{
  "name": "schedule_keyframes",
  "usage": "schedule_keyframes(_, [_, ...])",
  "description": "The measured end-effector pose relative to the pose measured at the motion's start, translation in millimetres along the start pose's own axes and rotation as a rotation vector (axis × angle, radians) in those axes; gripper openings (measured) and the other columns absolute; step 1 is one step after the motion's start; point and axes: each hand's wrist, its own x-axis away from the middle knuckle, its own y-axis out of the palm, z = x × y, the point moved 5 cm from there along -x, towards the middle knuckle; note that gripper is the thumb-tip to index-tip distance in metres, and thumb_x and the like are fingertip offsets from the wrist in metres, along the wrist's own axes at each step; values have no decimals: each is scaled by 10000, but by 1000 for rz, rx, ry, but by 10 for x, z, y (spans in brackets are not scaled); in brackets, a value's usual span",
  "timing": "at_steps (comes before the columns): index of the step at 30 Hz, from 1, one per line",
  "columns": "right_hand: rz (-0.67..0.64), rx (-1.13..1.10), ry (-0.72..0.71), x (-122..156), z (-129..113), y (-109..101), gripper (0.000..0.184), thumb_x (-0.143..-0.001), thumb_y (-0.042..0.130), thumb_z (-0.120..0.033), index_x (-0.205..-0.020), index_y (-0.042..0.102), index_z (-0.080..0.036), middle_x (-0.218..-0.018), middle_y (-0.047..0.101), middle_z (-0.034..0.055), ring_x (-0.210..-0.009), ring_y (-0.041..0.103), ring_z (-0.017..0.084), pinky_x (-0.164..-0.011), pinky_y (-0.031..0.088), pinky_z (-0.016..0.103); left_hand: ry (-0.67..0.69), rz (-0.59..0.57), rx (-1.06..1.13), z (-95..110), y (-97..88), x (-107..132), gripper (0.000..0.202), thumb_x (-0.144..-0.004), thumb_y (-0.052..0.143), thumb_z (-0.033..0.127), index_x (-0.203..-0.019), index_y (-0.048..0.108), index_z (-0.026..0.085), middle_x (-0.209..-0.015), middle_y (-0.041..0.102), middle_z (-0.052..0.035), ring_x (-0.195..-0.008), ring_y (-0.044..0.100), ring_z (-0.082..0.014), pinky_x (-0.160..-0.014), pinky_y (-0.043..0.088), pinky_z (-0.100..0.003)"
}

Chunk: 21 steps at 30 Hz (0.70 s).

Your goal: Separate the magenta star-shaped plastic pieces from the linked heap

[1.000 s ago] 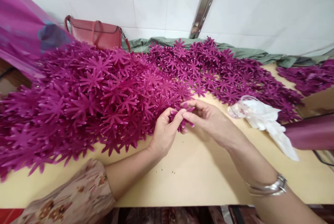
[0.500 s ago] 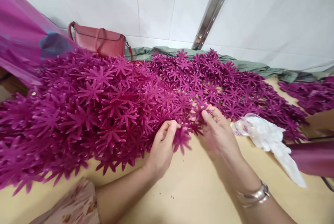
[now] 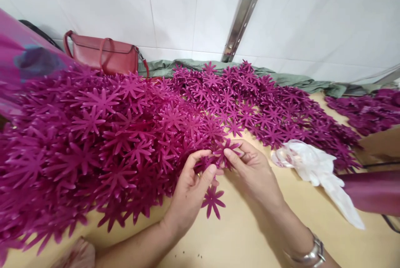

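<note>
A purple flower-shaped piece (image 3: 225, 151) with narrow petals is pinched between the thumb and fingers of my right hand (image 3: 254, 170). My left hand (image 3: 190, 189) is at its left side, thumb and index finger apart, close around the petals; whether it touches them is hard to see. Just below the left thumb, a loose flower piece (image 3: 214, 202) shows against the table, apart from the thumb. A large heap of the same flower pieces (image 3: 103, 134) spreads out left of and behind my hands.
A darker spread of flower pieces (image 3: 275, 109) lies farther back on the pale table (image 3: 237, 234). A crumpled white plastic bag (image 3: 312, 164) is to the right. Against the tiled wall are a red handbag (image 3: 104, 54), green cloth (image 3: 193, 66) and a metal bracket (image 3: 242, 22).
My left hand has let go of its flower piece, which is now lower down, and has opened beside the right hand. My right hand has come nearer and lower with its piece.
</note>
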Motion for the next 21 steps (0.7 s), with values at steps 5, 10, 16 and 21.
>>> schedule_keyframes(5, [-104, 67, -10, 153, -68, 158, 177, -941, 710, -384, -1027, 676, -233, -784, 676, -14, -695, 611, 132, -658, 516, 232, 143, 32, -88, 99, 41, 21, 274, -913, 737, 358, -1129, 645, 218, -885, 679, 11, -690, 577, -90, -680, 511, -209])
schedule_keyframes(10, [-140, 179, -26, 200, -43, 152, 162, -968, 673, -387, -983, 681, -225, -789, 639, -16, -681, 543, 119, -616, 460, 226, 134, 86, -72, 39, 25, 9, 201, -932, 701, 391, -1011, 648, 214, -763, 617, 35, -670, 570, -105, -664, 511, -219])
schedule_keyframes(16, [-179, 303, -23, 141, -44, 120, 279, -963, 660, -421, -788, 603, -212, -665, 569, -39, -605, 488, 117, -586, 413, 241, 186, 95, -149, 35, -10, 7, 139, -993, 625, 363, -1044, 668, 241, -879, 663, 20, -909, 629, -139, -876, 513, -243])
schedule_keyframes(21, [-233, 308, 20, 74, -76, 80, 346, -906, 712, -492, -749, 611, -201, -683, 583, -27, -630, 489, 124, -607, 411, 246, 201, 132, -151, 5, -60, -13, 146, -1012, 603, 367, -1010, 667, 236, -969, 657, 19, -910, 598, -122, -856, 494, -219])
